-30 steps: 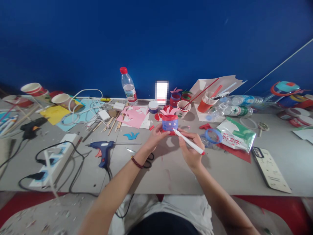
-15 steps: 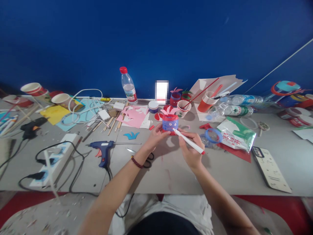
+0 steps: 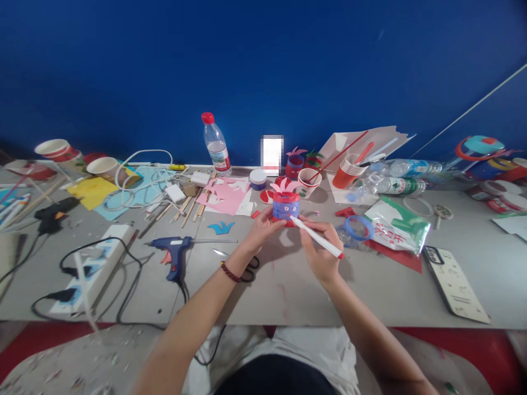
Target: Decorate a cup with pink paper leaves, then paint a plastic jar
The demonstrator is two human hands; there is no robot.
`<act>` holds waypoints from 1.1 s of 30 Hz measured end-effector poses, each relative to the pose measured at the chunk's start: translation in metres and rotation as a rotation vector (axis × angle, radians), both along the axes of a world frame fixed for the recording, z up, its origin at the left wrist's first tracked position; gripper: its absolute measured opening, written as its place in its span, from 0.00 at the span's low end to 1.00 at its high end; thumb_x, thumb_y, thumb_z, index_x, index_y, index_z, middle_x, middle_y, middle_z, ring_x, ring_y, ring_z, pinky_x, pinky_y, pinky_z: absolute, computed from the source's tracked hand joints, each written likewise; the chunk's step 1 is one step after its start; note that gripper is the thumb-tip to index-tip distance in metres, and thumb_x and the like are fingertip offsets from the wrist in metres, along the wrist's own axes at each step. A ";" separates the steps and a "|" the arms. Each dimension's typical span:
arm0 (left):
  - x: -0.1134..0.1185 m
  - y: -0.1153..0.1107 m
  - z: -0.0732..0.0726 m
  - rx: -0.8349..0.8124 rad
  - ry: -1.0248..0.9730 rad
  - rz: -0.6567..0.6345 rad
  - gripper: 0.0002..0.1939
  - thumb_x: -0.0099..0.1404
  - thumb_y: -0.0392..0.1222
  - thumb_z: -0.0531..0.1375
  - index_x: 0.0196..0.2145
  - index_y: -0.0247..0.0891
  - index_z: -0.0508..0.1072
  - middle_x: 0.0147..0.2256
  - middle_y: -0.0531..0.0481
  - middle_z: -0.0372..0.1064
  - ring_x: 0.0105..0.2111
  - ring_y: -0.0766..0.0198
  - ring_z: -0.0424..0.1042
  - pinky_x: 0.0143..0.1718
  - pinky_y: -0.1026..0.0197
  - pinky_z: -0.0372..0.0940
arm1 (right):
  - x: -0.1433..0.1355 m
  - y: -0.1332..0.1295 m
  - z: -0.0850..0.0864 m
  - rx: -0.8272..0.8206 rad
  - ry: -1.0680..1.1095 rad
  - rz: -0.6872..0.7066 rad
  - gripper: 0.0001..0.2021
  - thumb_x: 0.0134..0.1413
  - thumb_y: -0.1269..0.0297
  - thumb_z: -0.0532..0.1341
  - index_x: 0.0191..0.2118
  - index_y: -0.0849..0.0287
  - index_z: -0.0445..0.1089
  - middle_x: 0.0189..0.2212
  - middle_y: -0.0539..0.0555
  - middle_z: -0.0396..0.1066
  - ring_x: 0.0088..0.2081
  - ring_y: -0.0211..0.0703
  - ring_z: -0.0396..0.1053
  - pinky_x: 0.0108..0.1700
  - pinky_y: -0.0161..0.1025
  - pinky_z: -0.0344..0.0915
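A small blue-and-red craft cup (image 3: 284,208) with two round eyes and pink paper leaves on top is upright just above the table. My left hand (image 3: 265,226) grips it from its left side and below. In my right hand (image 3: 323,249) is a white marker (image 3: 319,238) with a red end, its tip at the cup's front under the eyes. Whether the tip touches the surface I cannot tell. Black-handled scissors (image 3: 249,271) lie partly hidden under my left forearm. A blue paper crown shape (image 3: 221,227) lies left of my left hand.
At left lie a blue glue gun (image 3: 176,255), a power strip (image 3: 93,269) and loose black cables. A water bottle (image 3: 216,148) stands by the blue wall. Right are a clear plastic ring with a blue rim (image 3: 359,227), a green-and-white packet (image 3: 397,225) and a phone (image 3: 456,285).
Almost nothing differs. The craft cup and the marker tip have shifted very slightly to the left, with both hands keeping their hold.
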State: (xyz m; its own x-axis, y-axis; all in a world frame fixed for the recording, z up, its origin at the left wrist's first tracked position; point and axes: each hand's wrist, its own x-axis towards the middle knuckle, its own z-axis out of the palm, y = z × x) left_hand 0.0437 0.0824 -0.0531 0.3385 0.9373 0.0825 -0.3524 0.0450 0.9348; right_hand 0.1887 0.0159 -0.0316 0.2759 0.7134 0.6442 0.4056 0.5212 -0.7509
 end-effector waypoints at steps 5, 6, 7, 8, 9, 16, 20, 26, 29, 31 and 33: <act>0.000 0.000 0.000 -0.010 -0.002 -0.008 0.23 0.53 0.50 0.71 0.45 0.38 0.76 0.45 0.42 0.76 0.50 0.49 0.73 0.56 0.46 0.62 | 0.001 0.000 -0.001 -0.001 0.001 0.001 0.04 0.55 0.70 0.64 0.38 0.56 0.71 0.36 0.56 0.81 0.43 0.51 0.80 0.42 0.44 0.78; 0.000 0.000 0.000 -0.013 -0.004 -0.008 0.23 0.53 0.50 0.71 0.45 0.38 0.76 0.45 0.42 0.76 0.50 0.49 0.73 0.56 0.46 0.63 | 0.001 0.000 -0.002 -0.002 0.001 0.003 0.04 0.55 0.70 0.64 0.38 0.56 0.71 0.36 0.56 0.81 0.43 0.51 0.80 0.42 0.44 0.78; 0.000 0.000 0.000 -0.015 -0.005 -0.007 0.23 0.53 0.50 0.71 0.44 0.38 0.76 0.45 0.42 0.76 0.50 0.49 0.73 0.56 0.46 0.63 | 0.001 0.000 -0.002 -0.005 0.000 0.004 0.04 0.56 0.70 0.64 0.38 0.56 0.71 0.37 0.56 0.81 0.43 0.52 0.80 0.42 0.45 0.78; 0.000 0.000 0.000 -0.015 -0.008 -0.005 0.23 0.53 0.50 0.71 0.44 0.38 0.76 0.45 0.42 0.76 0.50 0.49 0.73 0.56 0.46 0.63 | 0.001 0.000 -0.002 -0.007 -0.001 0.006 0.04 0.56 0.69 0.64 0.38 0.56 0.71 0.37 0.57 0.81 0.44 0.52 0.80 0.42 0.45 0.78; 0.000 0.000 0.000 -0.015 -0.010 -0.002 0.22 0.53 0.49 0.71 0.44 0.38 0.76 0.45 0.42 0.76 0.50 0.49 0.73 0.56 0.47 0.62 | 0.001 0.000 -0.002 -0.010 -0.003 0.006 0.04 0.56 0.69 0.64 0.38 0.55 0.71 0.37 0.57 0.81 0.44 0.52 0.80 0.42 0.45 0.78; -0.001 -0.001 0.000 -0.027 -0.004 0.004 0.23 0.53 0.50 0.71 0.45 0.39 0.76 0.45 0.43 0.76 0.50 0.49 0.72 0.57 0.46 0.61 | 0.002 0.000 -0.002 -0.018 -0.003 -0.002 0.04 0.56 0.69 0.64 0.37 0.56 0.70 0.37 0.56 0.81 0.44 0.52 0.80 0.42 0.45 0.78; -0.001 -0.001 0.000 -0.038 -0.007 0.006 0.25 0.52 0.51 0.71 0.46 0.39 0.76 0.44 0.43 0.77 0.50 0.49 0.72 0.58 0.46 0.60 | 0.002 0.000 -0.002 -0.011 0.015 0.016 0.03 0.56 0.69 0.64 0.37 0.56 0.70 0.37 0.57 0.81 0.43 0.52 0.80 0.42 0.44 0.77; -0.001 0.000 -0.002 -0.062 -0.026 0.003 0.25 0.52 0.50 0.71 0.46 0.39 0.76 0.45 0.43 0.77 0.52 0.48 0.72 0.58 0.46 0.59 | 0.002 0.000 -0.003 -0.005 0.014 0.012 0.03 0.56 0.69 0.64 0.37 0.56 0.70 0.37 0.57 0.81 0.43 0.52 0.80 0.41 0.44 0.78; -0.001 0.001 -0.004 -0.051 -0.041 -0.008 0.25 0.51 0.51 0.71 0.45 0.39 0.76 0.46 0.42 0.77 0.53 0.47 0.71 0.59 0.45 0.59 | 0.002 0.000 -0.002 0.003 0.017 0.000 0.03 0.56 0.69 0.64 0.37 0.56 0.70 0.37 0.57 0.81 0.41 0.51 0.80 0.39 0.43 0.78; -0.001 0.001 -0.003 -0.048 -0.045 -0.016 0.25 0.51 0.51 0.71 0.45 0.38 0.76 0.46 0.42 0.77 0.54 0.46 0.70 0.59 0.45 0.59 | 0.003 0.000 -0.002 0.008 0.014 -0.011 0.04 0.56 0.70 0.64 0.38 0.56 0.70 0.37 0.56 0.81 0.40 0.50 0.80 0.38 0.42 0.78; -0.001 0.001 -0.003 -0.049 -0.045 -0.015 0.25 0.51 0.51 0.71 0.45 0.38 0.76 0.47 0.41 0.76 0.55 0.46 0.70 0.59 0.44 0.59 | 0.002 0.000 -0.002 0.012 0.012 -0.020 0.05 0.56 0.70 0.64 0.38 0.56 0.70 0.37 0.56 0.80 0.40 0.49 0.80 0.38 0.41 0.78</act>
State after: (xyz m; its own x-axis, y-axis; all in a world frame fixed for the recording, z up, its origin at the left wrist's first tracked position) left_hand 0.0430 0.0830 -0.0559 0.3499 0.9354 0.0517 -0.3926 0.0963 0.9147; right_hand 0.1912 0.0160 -0.0338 0.2980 0.7002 0.6488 0.4068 0.5217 -0.7499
